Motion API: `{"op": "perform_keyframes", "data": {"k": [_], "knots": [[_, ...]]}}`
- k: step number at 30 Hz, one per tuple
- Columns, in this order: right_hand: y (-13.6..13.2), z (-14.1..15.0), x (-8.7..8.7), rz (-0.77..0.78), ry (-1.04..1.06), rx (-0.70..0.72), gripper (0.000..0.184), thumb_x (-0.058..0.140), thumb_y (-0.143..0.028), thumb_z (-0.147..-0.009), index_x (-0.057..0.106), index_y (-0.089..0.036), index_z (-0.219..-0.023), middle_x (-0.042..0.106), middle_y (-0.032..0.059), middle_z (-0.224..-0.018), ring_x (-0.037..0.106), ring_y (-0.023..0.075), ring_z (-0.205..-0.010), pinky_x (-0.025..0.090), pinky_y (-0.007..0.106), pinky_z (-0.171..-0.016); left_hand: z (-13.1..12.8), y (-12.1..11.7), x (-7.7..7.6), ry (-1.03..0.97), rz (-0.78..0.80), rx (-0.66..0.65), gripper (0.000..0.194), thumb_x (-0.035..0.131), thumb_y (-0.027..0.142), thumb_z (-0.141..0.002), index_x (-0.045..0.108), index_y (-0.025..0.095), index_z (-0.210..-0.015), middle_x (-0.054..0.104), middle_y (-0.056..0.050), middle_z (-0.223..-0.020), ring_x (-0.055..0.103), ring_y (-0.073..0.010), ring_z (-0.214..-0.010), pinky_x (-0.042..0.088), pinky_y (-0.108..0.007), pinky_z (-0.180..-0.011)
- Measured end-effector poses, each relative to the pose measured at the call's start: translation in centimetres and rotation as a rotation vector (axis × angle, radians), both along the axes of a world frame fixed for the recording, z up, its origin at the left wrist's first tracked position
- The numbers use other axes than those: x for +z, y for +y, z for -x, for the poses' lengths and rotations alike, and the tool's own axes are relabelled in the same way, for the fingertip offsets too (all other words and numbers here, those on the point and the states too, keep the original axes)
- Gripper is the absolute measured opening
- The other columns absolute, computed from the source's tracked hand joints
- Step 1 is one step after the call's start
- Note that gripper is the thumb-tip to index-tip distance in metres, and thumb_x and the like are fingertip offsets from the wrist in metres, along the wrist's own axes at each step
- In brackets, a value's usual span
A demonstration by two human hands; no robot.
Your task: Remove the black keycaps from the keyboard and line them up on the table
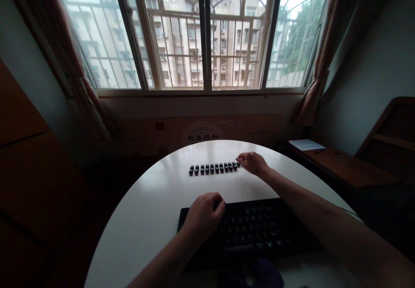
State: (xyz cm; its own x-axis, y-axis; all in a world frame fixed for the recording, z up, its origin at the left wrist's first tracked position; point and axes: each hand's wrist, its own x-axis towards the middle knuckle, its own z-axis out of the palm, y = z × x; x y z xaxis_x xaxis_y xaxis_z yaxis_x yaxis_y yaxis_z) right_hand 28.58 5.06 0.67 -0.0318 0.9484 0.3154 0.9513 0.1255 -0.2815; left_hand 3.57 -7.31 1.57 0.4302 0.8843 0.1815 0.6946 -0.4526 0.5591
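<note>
Two rows of small black keycaps (212,168) stand on the white round table. At their right end is my right hand (253,162), with its fingertips pinched together at a keycap (238,164) that they partly hide. My left hand (205,213) rests over the upper left part of a black keyboard (249,223). Its fingers are curled in, and whatever may be inside them is hidden. My right forearm crosses over the keyboard's right side, covering part of it.
The white table (145,210) has a curved far edge. A purple thing (267,273) lies near me below the keyboard. To the right stands a wooden table (350,167) with a paper sheet (306,144) and a chair (389,128). A barred window (207,42) is ahead.
</note>
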Motion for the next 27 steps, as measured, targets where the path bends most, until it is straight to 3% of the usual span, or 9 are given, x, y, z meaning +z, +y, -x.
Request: {"op": "perform_keyframes", "data": {"k": [6,8,10,12,15,17,19,22,27], "knots": [[-1.9,-2.1,4.0,0.003,0.25,0.047,0.066,0.015,-0.044,-0.102,0.072,-0.012,-0.098,0.07,0.0095,-0.084,0.064,0.0149,-0.072,0.049,0.022,-0.066,0.1,-0.1,0.3,0.035,-0.025,-0.031,0.02,0.05,0.027,-0.086,0.066,0.018,-0.079,0.067,-0.005,-0.079,0.06,-0.0191,-0.074,0.041,-0.029,-0.066],[-4.3,-2.7,4.6,0.049,0.51,0.091,0.077,0.006,-0.052,-0.1,0.07,-0.009,-0.097,0.065,0.0092,-0.071,0.059,0.0136,-0.06,0.049,0.023,-0.058,0.1,-0.3,0.5,0.052,-0.061,-0.06,0.02,0.05,0.027,-0.087,0.066,0.018,-0.08,0.066,-0.006,-0.082,0.059,-0.0194,-0.076,0.042,-0.03,-0.068],[-7.3,-3.1,4.5,0.152,0.843,0.151,0.08,0.011,-0.065,-0.095,0.068,-0.009,-0.096,0.054,0.0046,-0.055,0.051,0.0124,-0.047,0.048,0.024,-0.049,-0.1,-0.8,0.7,0.073,-0.096,-0.104,0.018,0.051,0.026,-0.087,0.067,0.018,-0.082,0.066,-0.007,-0.087,0.059,-0.0208,-0.082,0.044,-0.033,-0.074],[-10.4,-3.1,3.9,0.284,1.052,0.205,0.072,0.025,-0.071,-0.091,0.065,-0.011,-0.097,0.046,-0.0004,-0.049,0.047,0.012,-0.042,0.046,0.025,-0.042,-0.5,-1.6,0.8,0.092,-0.114,-0.17,0.016,0.053,0.024,-0.087,0.068,0.019,-0.087,0.066,-0.007,-0.094,0.058,-0.0225,-0.09,0.045,-0.036,-0.081],[-13.8,-2.4,2.5,0.42,1.185,0.331,0.049,0.057,-0.062,-0.084,0.057,-0.017,-0.103,0.055,-0.0009,-0.064,0.056,0.0129,-0.052,0.046,0.022,-0.041,-1.3,-2.8,0.7,0.106,-0.133,-0.287,0.018,0.058,0.023,-0.085,0.069,0.023,-0.1,0.065,-0.006,-0.11,0.056,-0.0237,-0.104,0.044,-0.04,-0.094],[-14.6,-1.8,1.4,0.455,1.213,0.408,0.047,0.067,-0.057,-0.079,0.052,-0.02,-0.104,0.061,0.0015,-0.078,0.061,0.0145,-0.063,0.049,0.021,-0.045,-1.7,-3.3,0.3,0.132,-0.157,-0.331,0.026,0.06,0.024,-0.085,0.068,0.026,-0.11,0.061,-0.006,-0.123,0.051,-0.0261,-0.116,0.041,-0.044,-0.101],[-14.7,-1.1,0.2,0.438,1.226,0.443,0.05,0.067,-0.061,-0.077,0.05,-0.019,-0.099,0.062,0.0026,-0.082,0.062,0.0144,-0.065,0.048,0.02,-0.045,-1.9,-3.5,-0.1,0.186,-0.162,-0.352,0.035,0.061,0.028,-0.086,0.063,0.029,-0.121,0.053,-0.006,-0.137,0.043,-0.0299,-0.128,0.036,-0.05,-0.107],[-14.4,-0.5,-1.6,0.375,1.24,0.427,0.051,0.057,-0.068,-0.081,0.046,-0.019,-0.091,0.058,-0.0012,-0.068,0.052,0.0097,-0.051,0.037,0.017,-0.039,-1.8,-3.3,-0.8,0.264,-0.123,-0.387,0.046,0.06,0.034,-0.088,0.054,0.035,-0.133,0.039,-0.005,-0.151,0.032,-0.0336,-0.138,0.025,-0.058,-0.112],[-14.6,0.0,-3.3,0.322,1.203,0.371,0.045,0.046,-0.065,-0.09,0.045,-0.02,-0.086,0.051,-0.0039,-0.06,0.043,0.0079,-0.046,0.032,0.019,-0.042,-1.5,-2.8,-1.1,0.291,-0.062,-0.438,0.053,0.059,0.039,-0.088,0.046,0.039,-0.14,0.032,-0.003,-0.155,0.026,-0.0334,-0.142,0.02,-0.058,-0.114]]}}
